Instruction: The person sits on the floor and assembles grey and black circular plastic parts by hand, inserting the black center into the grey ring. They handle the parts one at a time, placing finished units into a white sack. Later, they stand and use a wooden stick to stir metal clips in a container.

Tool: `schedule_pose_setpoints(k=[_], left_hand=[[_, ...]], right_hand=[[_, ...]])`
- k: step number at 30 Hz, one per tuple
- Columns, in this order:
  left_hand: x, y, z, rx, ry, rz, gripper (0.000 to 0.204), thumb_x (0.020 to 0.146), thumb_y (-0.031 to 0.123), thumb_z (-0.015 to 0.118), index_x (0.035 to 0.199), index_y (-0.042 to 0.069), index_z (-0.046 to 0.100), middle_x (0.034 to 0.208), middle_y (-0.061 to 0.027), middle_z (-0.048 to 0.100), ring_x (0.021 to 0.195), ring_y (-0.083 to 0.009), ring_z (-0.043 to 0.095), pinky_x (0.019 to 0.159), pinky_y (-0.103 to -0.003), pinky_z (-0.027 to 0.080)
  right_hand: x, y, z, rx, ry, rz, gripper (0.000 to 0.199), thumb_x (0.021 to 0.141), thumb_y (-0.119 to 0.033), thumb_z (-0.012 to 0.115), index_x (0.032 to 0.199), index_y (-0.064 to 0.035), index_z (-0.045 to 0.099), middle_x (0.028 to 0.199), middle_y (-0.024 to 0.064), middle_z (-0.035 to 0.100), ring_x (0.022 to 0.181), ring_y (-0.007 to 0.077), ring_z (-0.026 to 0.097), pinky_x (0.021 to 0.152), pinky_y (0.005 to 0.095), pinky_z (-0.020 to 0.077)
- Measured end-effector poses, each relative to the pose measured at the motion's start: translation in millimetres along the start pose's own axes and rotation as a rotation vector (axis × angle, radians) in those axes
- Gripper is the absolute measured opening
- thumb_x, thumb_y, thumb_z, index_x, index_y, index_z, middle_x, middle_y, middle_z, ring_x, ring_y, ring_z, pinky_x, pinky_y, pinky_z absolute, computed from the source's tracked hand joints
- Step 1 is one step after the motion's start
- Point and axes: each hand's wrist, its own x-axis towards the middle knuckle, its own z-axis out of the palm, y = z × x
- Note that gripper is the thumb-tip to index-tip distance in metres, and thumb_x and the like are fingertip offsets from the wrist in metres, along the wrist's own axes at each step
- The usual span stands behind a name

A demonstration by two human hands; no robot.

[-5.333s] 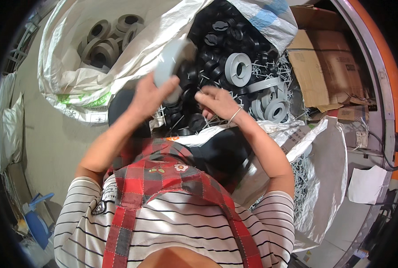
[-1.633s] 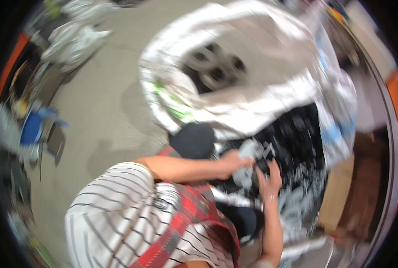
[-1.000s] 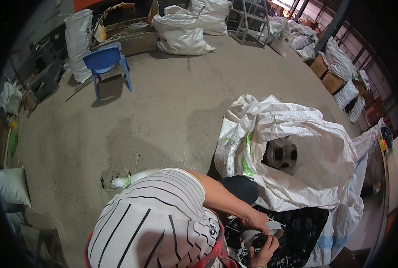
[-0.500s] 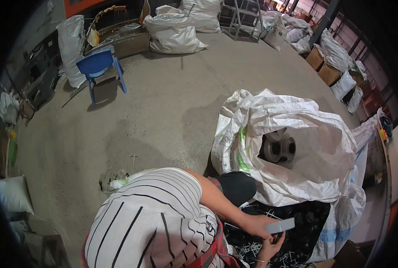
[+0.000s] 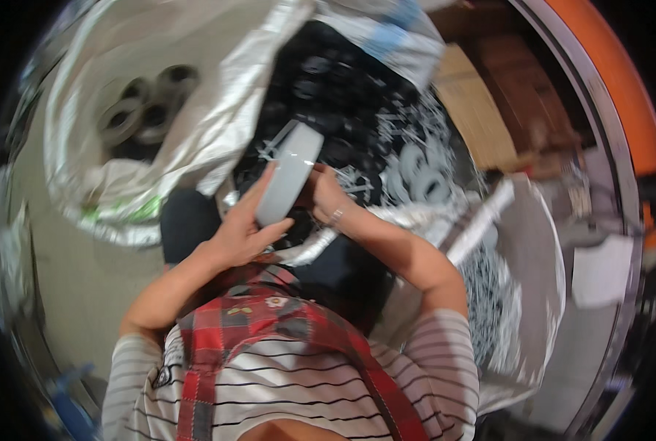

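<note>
In my left hand (image 5: pixel 241 229) is a light grey plastic ring (image 5: pixel 293 173), held on edge, with the thumb on its near rim and the fingers round its left side. My right hand (image 5: pixel 326 195) is closed against the ring's right face. Its fingertips are in shadow, so what they pinch is hidden. Below both hands spreads a heap of black round plastic parts (image 5: pixel 328 81), mixed with thin pale plastic sprue pieces (image 5: pixel 420 121). Several more grey rings (image 5: pixel 420 176) lie at the heap's right side.
A large white woven sack (image 5: pixel 229 121) stands open at the left, with several dark grey rings (image 5: pixel 151 110) inside. Another open sack (image 5: pixel 552 242) by my right elbow holds grey scraps (image 5: pixel 486 294). Cardboard (image 5: pixel 475 110) lies beyond the heap, and an orange edge (image 5: pixel 622 73) curves at far right.
My view has swung down and to the right, onto my lap and the heap. The grey ring remains in my hands and now stands more upright.
</note>
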Motion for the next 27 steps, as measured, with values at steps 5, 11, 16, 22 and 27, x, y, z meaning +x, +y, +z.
schedule_pose_setpoints(k=[5,11,16,22,27], left_hand=[[23.6,-2.1,-5.2,0.320,-0.110,0.245,0.076,0.080,0.003,0.062,0.144,-0.007,0.022,0.145,-0.0235,0.035,0.135,-0.0325,0.035,0.110,-0.038,0.027],[69.6,-4.7,-66.3,0.769,0.433,0.377,0.081,0.075,0.001,0.068,0.144,-0.004,0.026,0.150,-0.0217,0.027,0.141,-0.0329,0.022,0.114,-0.039,0.016],[69.1,-13.3,-88.8,0.458,0.585,0.210,0.069,0.083,0.007,0.063,0.143,-0.002,0.030,0.149,-0.0161,0.031,0.138,-0.0253,0.029,0.114,-0.036,0.020],[62.8,-52.7,-14.5,0.277,0.288,-0.242,0.052,0.086,0.006,0.060,0.136,0.001,0.045,0.142,-0.0123,0.043,0.132,-0.0207,0.040,0.110,-0.036,0.029],[73.4,-71.2,33.3,-0.274,0.136,-0.477,0.049,0.089,0.007,0.061,0.135,0.002,0.046,0.138,-0.0087,0.047,0.127,-0.0183,0.044,0.108,-0.034,0.031]], right_hand=[[-0.3,-13.1,-34.6,-0.036,-0.348,0.218,0.038,0.094,-0.030,0.045,0.103,0.0045,0.060,0.076,0.0187,0.064,0.058,0.0266,0.065,0.049,0.0372,0.0547],[77.2,-40.1,-175.9,-1.163,0.439,-0.344,0.047,0.073,-0.036,0.069,0.102,0.0009,0.064,0.091,0.0188,0.068,0.083,0.0334,0.066,0.078,0.0389,0.0526],[84.7,-30.6,-324.6,-1.765,0.701,0.334,0.062,0.078,-0.049,0.067,0.122,-0.0059,0.055,0.128,0.0142,0.052,0.124,0.0301,0.046,0.099,0.0521,0.0404],[75.6,21.1,-363.4,-1.568,0.669,0.224,0.058,0.070,-0.026,0.075,0.116,-0.0012,0.050,0.116,0.0227,0.057,0.114,0.0403,0.051,0.094,0.0437,0.0448],[49.6,-13.1,-237.4,-1.472,0.504,-0.121,0.046,0.069,-0.025,0.072,0.105,-0.0018,0.055,0.106,0.0226,0.059,0.103,0.0384,0.055,0.084,0.0475,0.0475]])
